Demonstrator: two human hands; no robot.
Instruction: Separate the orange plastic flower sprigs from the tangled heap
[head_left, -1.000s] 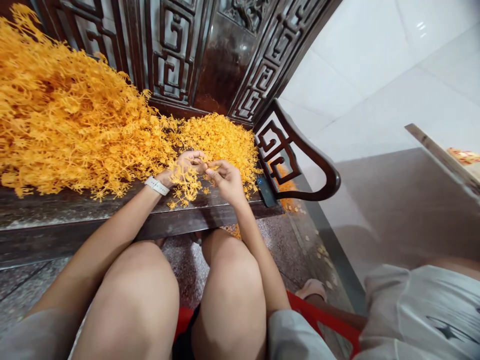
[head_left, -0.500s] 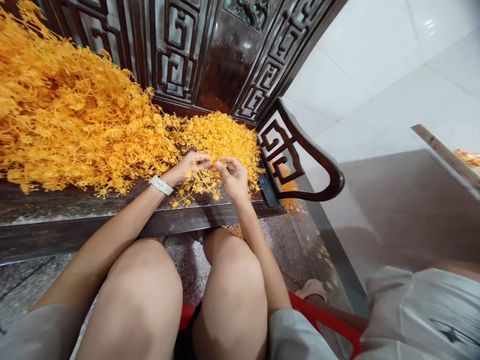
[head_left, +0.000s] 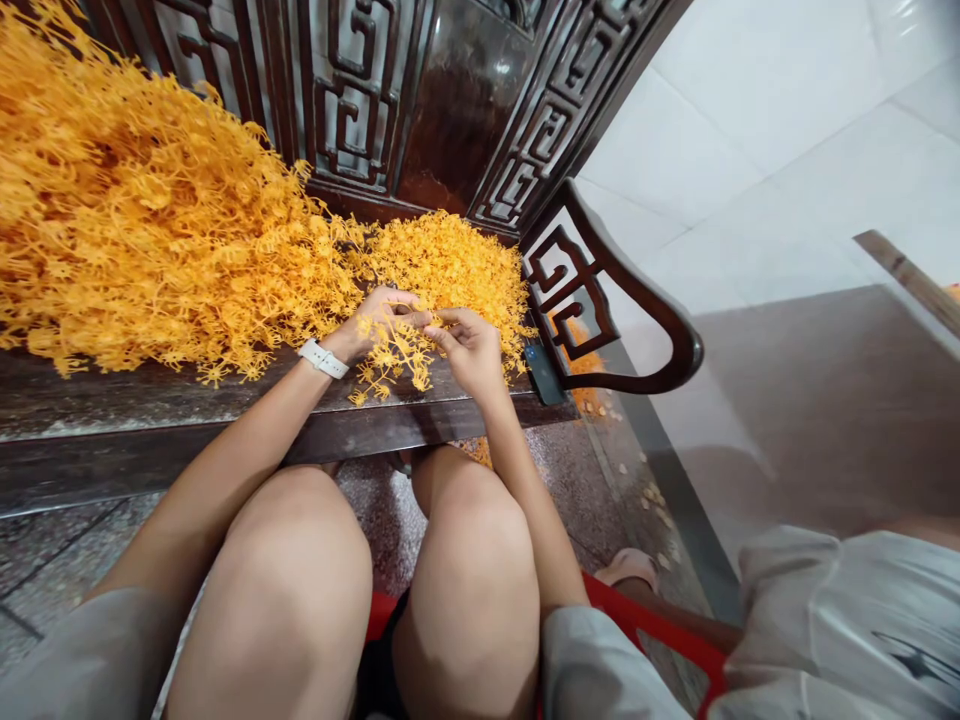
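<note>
Between my hands hangs a branched orange plastic sprig (head_left: pixel 397 352), its tips drooping over the bench edge. My left hand (head_left: pixel 381 315), with a white watch (head_left: pixel 323 359) on its wrist, is closed on the sprig. The fingers of my right hand (head_left: pixel 466 345) are pinched close to the left fingertips; whatever lies between them is too small to name. Behind my hands is a small heap of orange pieces (head_left: pixel 454 262). A much larger pile of orange sprigs (head_left: pixel 150 230) covers the bench to the left.
The dark wooden bench (head_left: pixel 172 400) has a carved back and a curved armrest (head_left: pixel 660 350) at the right. A phone (head_left: pixel 545 374) lies beside the armrest. Orange bits lie on the floor beyond it. At the lower right sits another person in grey clothing (head_left: pixel 847 620).
The view has shifted slightly. Both hands stay close together, and the sprig hangs a little nearer my left hand.
</note>
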